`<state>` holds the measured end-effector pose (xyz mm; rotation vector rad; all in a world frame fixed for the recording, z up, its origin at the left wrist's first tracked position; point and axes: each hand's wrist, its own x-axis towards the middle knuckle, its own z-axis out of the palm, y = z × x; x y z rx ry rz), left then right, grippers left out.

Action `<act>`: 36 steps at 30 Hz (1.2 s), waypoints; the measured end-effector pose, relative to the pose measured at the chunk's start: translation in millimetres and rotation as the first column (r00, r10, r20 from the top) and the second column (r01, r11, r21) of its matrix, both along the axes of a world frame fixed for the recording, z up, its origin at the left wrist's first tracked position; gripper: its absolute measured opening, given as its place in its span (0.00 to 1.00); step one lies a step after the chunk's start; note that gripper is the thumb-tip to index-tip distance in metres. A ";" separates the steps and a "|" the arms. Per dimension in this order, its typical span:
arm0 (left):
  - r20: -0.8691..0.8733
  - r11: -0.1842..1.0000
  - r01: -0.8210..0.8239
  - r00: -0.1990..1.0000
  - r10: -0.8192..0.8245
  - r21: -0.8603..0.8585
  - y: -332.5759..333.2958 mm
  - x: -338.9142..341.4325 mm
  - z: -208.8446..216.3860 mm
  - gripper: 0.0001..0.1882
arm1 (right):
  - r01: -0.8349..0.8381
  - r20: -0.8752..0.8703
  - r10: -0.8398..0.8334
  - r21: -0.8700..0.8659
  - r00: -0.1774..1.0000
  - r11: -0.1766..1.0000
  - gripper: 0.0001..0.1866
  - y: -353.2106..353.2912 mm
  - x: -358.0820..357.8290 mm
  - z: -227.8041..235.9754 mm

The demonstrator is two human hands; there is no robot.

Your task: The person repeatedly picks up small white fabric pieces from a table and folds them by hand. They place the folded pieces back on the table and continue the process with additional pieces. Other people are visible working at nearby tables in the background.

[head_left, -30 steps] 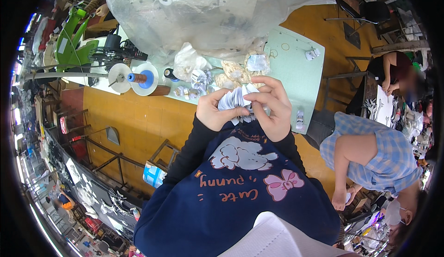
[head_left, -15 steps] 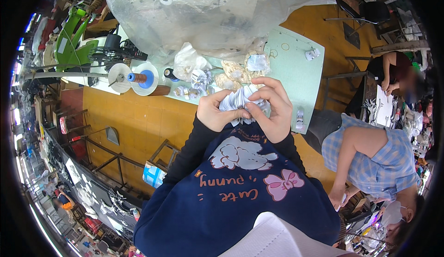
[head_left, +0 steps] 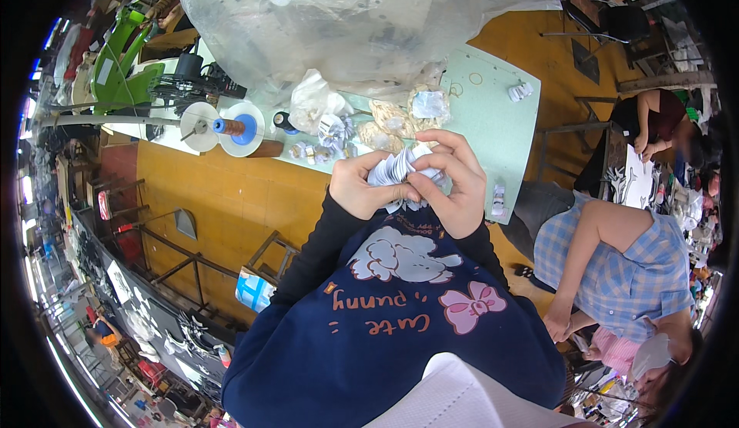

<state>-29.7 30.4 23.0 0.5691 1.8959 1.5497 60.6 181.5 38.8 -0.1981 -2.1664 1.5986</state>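
In front of my chest, near the table's front edge, a fanned bundle of small white labels point(head_left: 394, 168) is held between both hands. My left hand point(head_left: 359, 188) closes round its left side, thumb along the lower edge. My right hand point(head_left: 456, 185) pinches the right side between thumb and bent fingers. The lower part of the bundle is mostly hidden behind fingers. Just beyond lie a tied roll of white labels point(head_left: 332, 129), bundles of cream-coloured strips point(head_left: 392, 118) and a clear-wrapped pack point(head_left: 429, 105).
Clear plastic sheeting point(head_left: 369, 28) covers the far part of the pale green table point(head_left: 493, 112). On the left stand a blue thread cone point(head_left: 248, 129) and a green machine point(head_left: 115, 66). A co-worker in a checked shirt point(head_left: 616, 259) is close on my right.
My hands keep their grip on the label bundle, which has shifted very slightly. The co-worker on the right has moved their arms and leaned a little, and a pink garment now shows beside them.
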 end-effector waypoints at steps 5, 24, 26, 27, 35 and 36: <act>0.008 0.999 -0.012 1.000 0.012 -0.030 0.9 1.1 3.8 0.16 | 0.009 -0.020 -0.010 -0.019 1.000 1.000 0.07 -1.2 -1.0 -0.3; -0.261 0.999 -0.012 0.965 0.000 -0.043 2.3 5.6 0.1 0.23 | -0.046 -0.043 0.045 -0.010 0.998 0.999 0.06 3.7 4.3 -2.9; -0.346 0.999 -0.012 0.938 -0.006 -0.048 2.5 5.3 -0.3 0.23 | -0.055 -0.025 0.055 0.001 0.998 0.998 0.06 3.8 4.9 -2.2; -0.363 0.999 -0.005 0.932 -0.010 -0.040 2.2 5.3 0.0 0.22 | -0.059 -0.016 0.059 0.003 0.998 0.998 0.07 3.8 5.0 -2.0; -0.432 0.996 0.086 0.899 -0.068 0.022 2.1 1.0 0.1 0.22 | -0.121 -0.140 0.140 0.133 0.980 0.984 0.08 7.7 4.2 -5.6; -0.442 0.995 0.093 0.894 -0.068 0.033 2.4 0.0 -0.7 0.22 | -0.134 -0.159 0.163 0.180 0.974 0.974 0.08 8.7 3.7 -6.2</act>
